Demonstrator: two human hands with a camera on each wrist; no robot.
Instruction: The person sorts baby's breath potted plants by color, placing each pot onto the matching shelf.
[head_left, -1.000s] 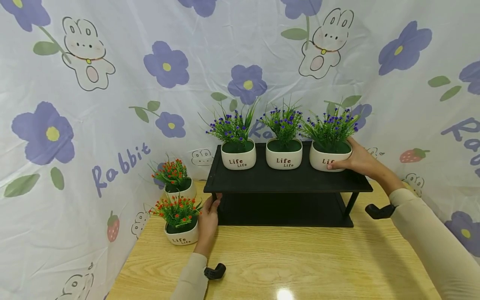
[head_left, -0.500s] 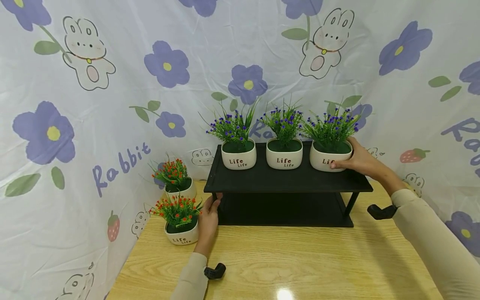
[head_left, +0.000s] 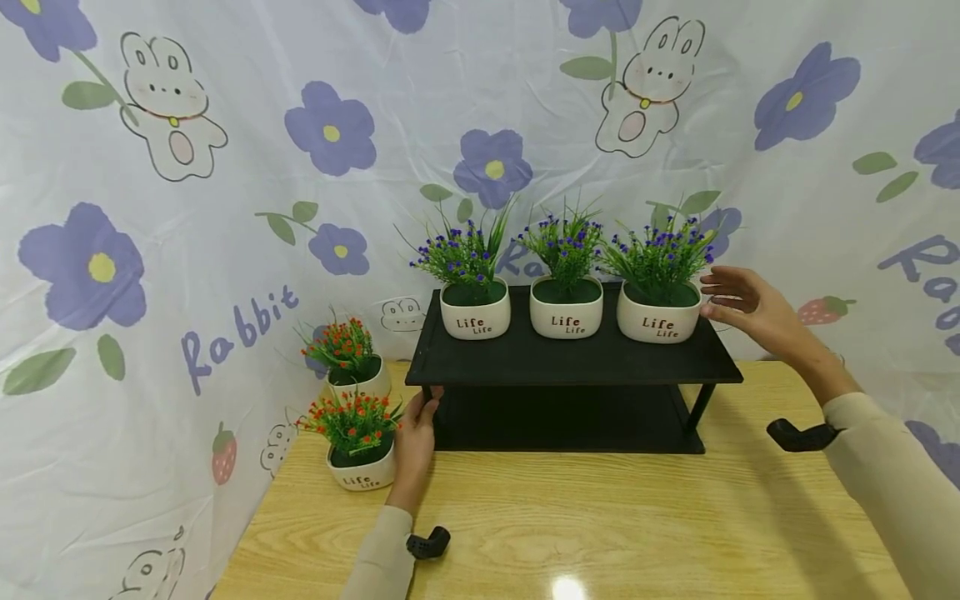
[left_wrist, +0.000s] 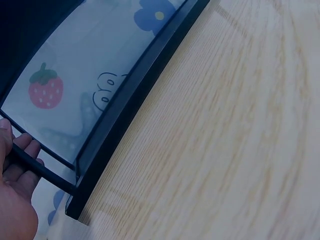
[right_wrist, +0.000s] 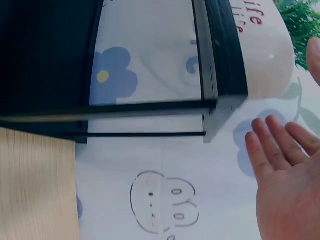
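The rightmost potted plant (head_left: 658,323), a white pot lettered "Life Life" under purple flowers, stands upright on the upper board of the black shelf (head_left: 570,362), toward its right end. My right grip (head_left: 765,315) is just beside it, fingers loosely extended and spread, with hold of nothing; whether my thumb touches the pot I cannot tell. My left grip (head_left: 417,429) is closed, thumb and fingers curled round the shelf's front left post (left_wrist: 50,175). Along the same board, in a row to the left, stand the middle potted plant (head_left: 566,321) and the left potted plant (head_left: 476,321), both purple-flowered and set apart from each other. The shelf itself rests on my wood-grained bench (head_left: 570,508). Left of it, near my left forearm, are two orange-flowered plants in white pots, the front one (head_left: 363,473) partly hiding the rear one (head_left: 343,346). Behind everything hangs a pale cloth (head_left: 247,75) printed with rabbits, strawberries and purple flowers. My beige sleeves (head_left: 382,550) reach in from below.
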